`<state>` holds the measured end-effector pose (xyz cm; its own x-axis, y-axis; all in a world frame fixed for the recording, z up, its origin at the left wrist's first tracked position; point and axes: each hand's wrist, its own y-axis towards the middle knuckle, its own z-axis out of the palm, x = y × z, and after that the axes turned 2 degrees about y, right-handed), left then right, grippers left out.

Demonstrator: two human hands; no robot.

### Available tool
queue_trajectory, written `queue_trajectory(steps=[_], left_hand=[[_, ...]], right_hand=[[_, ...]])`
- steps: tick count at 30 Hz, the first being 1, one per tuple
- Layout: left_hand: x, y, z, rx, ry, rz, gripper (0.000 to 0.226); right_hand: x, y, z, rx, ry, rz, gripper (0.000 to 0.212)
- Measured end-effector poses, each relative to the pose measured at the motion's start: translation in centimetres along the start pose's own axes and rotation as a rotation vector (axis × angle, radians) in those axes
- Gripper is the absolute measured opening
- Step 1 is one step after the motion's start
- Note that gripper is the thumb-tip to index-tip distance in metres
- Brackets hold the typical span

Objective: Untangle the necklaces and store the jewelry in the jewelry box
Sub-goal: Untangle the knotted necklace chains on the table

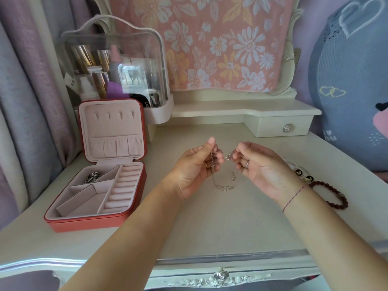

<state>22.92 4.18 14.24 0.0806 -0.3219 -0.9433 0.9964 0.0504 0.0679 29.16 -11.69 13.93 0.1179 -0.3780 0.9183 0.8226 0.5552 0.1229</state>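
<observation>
Cream vanity top [210,227]; left hand [195,166], right hand [260,166] pinch necklace [222,186] above; jewelry box [63,223] open; curtain [25,101] beside.

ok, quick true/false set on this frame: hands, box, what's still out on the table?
1. The jewelry box stands open, lid up. True.
2. The left hand and the right hand each pinch part of the necklace. True.
3. Every compartment of the box is bare. False: a silver piece lies in the back left compartment.
4. The dark beaded bracelet is stored in the box. False: it lies on the table, by the right wrist.
5. A clear cosmetics case stands behind the box. True.
</observation>
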Motion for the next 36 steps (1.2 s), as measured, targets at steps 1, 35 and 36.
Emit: queue_trajectory(steps=[1, 35, 36], left_hand=[[-0.02, -0.04, 0.03, 0.006, 0.009, -0.007, 0.024], [0.53, 0.46, -0.20, -0.142, 0.098, 0.009, 0.018], [0.51, 0.50, -0.27, -0.147, 0.094, 0.011, 0.019]], right_hand=[[-0.08, 0.03, -0.06, 0.011, -0.022, -0.011, 0.032], [-0.22, -0.45, 0.87, -0.071, -0.370, -0.129, 0.009], [-0.21, -0.45, 0.84, -0.074, -0.361, -0.130, 0.010]])
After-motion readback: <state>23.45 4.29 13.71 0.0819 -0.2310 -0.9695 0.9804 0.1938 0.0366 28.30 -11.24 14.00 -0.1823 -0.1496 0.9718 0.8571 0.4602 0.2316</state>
